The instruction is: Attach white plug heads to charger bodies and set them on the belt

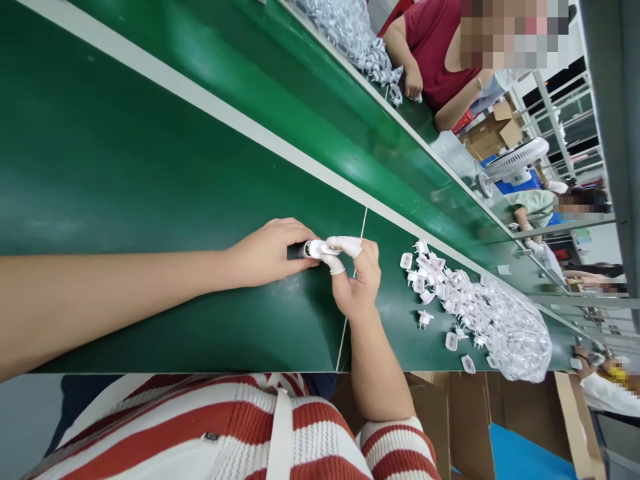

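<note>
A small white plastic plug part (315,249) is held between my two hands above the green bench. My left hand (273,251) grips it from the left, thumb and fingers closed around its near end. White finger covers sit on the thumb and forefinger of my right hand (359,275), which pinches the part from the right. The fingertips hide much of its shape. To the right lies a loose heap of similar white plug parts (445,283), some with two pins showing.
A clear plastic bag (523,337) of parts adjoins the heap. Across the green belt (320,127), a co-worker in a red shirt (437,50) sits by another pile of bagged parts (345,33). Open cardboard boxes (470,423) stand below the bench edge at right. A white fan (520,160) stands farther back.
</note>
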Tool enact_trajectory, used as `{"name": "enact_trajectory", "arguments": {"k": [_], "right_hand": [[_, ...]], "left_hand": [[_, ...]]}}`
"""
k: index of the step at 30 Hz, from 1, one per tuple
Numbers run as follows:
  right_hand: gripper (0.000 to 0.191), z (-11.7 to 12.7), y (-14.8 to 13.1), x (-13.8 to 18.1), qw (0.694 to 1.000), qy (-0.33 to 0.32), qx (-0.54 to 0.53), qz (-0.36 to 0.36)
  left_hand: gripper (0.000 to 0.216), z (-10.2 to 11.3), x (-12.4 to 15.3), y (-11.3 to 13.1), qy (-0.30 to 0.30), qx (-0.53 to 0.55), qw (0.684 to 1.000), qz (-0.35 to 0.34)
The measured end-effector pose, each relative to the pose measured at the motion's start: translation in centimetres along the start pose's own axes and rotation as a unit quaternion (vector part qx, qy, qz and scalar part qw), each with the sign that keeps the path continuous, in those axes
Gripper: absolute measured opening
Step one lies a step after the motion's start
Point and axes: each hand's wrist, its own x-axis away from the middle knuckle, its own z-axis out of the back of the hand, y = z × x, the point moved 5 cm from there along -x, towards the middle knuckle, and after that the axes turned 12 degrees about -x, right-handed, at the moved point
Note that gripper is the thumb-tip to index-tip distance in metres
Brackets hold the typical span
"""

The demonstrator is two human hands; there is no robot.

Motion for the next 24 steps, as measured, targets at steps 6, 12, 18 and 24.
{"name": "enact_trajectory", "arguments": {"k": [6, 12, 18, 24], "right_hand": [[0.014, -0.46, 0.49, -0.17, 0.999, -0.045, 0.023, -0.009], [0.013, -0.51, 0.51, -0.47, 0.995, -0.065, 0.071, -0.026], [0.019, -0.25, 0.18, -0.60, 0.991, -0.070, 0.104, -0.046], [0.014, -0.35, 0.71, -0.95, 0.989, -0.090, 0.068, -0.099]], "left_hand": [[0.036, 0.00, -0.04, -0.04, 0.003, -0.001, 1.000, 0.003], [0.035, -0.02, -0.10, 0.04, 0.006, -0.002, 1.000, 0.001], [0.037, 0.08, -0.22, 0.10, 0.001, -0.004, 1.000, 0.003], [0.035, 0.00, -0.24, 0.10, -0.001, -0.005, 1.000, 0.005]]}}
